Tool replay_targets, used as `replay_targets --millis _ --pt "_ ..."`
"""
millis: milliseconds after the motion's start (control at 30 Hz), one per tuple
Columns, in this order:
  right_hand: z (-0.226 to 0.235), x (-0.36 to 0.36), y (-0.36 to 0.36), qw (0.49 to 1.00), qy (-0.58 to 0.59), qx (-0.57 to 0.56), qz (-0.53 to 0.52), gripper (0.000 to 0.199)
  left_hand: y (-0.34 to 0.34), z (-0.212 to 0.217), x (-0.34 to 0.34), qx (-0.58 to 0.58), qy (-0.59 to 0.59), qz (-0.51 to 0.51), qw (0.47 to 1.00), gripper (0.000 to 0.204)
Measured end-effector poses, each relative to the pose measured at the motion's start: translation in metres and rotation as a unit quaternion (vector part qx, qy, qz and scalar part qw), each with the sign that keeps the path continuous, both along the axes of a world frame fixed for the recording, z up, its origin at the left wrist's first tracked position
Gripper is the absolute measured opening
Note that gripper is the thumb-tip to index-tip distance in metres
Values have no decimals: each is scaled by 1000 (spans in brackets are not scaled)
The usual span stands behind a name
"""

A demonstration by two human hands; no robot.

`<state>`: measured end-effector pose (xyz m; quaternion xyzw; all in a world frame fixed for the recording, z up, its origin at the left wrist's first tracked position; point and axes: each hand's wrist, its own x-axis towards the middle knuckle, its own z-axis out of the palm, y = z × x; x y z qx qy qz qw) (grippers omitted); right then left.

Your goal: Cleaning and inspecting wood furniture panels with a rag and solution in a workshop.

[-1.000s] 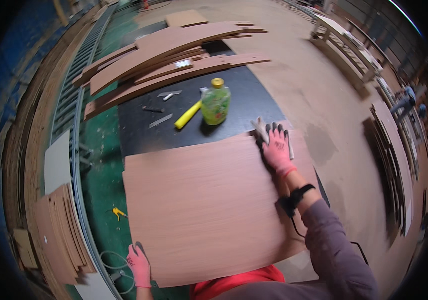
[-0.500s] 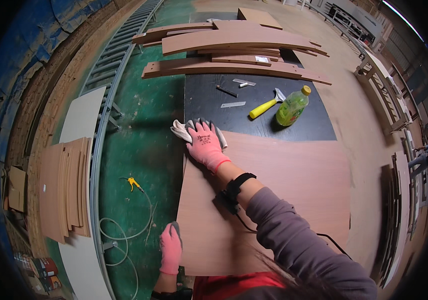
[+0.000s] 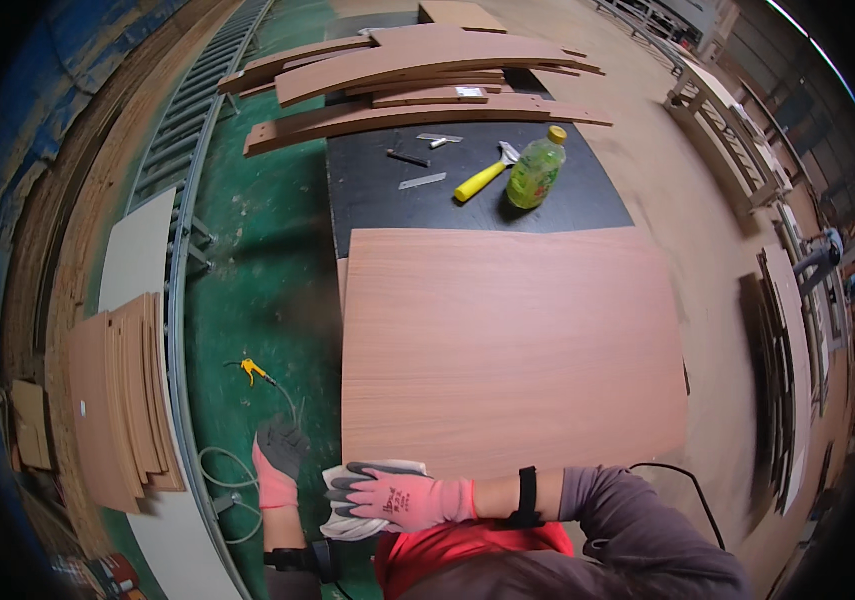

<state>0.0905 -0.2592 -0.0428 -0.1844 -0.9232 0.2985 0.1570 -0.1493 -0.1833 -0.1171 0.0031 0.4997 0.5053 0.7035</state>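
wood-grain panel (image 3: 513, 350): loads of room to sweep across | near-left corner: right hand (image 3: 393, 497) plus white rag (image 3: 348, 527) hog it | past far edge: yellow-handled scraper (image 3: 482, 181), green bottle (image 3: 538, 176) in the way | behind: stacked boards (image 3: 418, 66)

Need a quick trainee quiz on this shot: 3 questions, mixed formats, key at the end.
1. Multiple choice: which gloved hand is on the white cloth?
A) left
B) right
C) both

2. True or false: the yellow-capped bottle stands on the black tabletop, beyond the far edge of the wooden panel.

3. Fill in the blank: as seen in the picture, the yellow-handled tool lies to the ____ of the bottle.

Key:
1. B, the right hand
2. True
3. left
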Motion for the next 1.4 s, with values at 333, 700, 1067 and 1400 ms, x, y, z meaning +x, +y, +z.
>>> replay_targets --millis 333,700,1067,1400 --pt "-7 260 110 767 -161 70 -617 59 53 51 134 239 644 -271 674 49" --pt "-2 487 -30 492 -56 -142 -857 51 25 127 208 184 728 -328 573 22" --pt "-55 530 -22 491 80 -149 -855 36 41 131 159 165 543 -20 823 37" --pt "15 550 -33 488 309 -147 -803 38 21 180 156 227 573 -51 786 15"
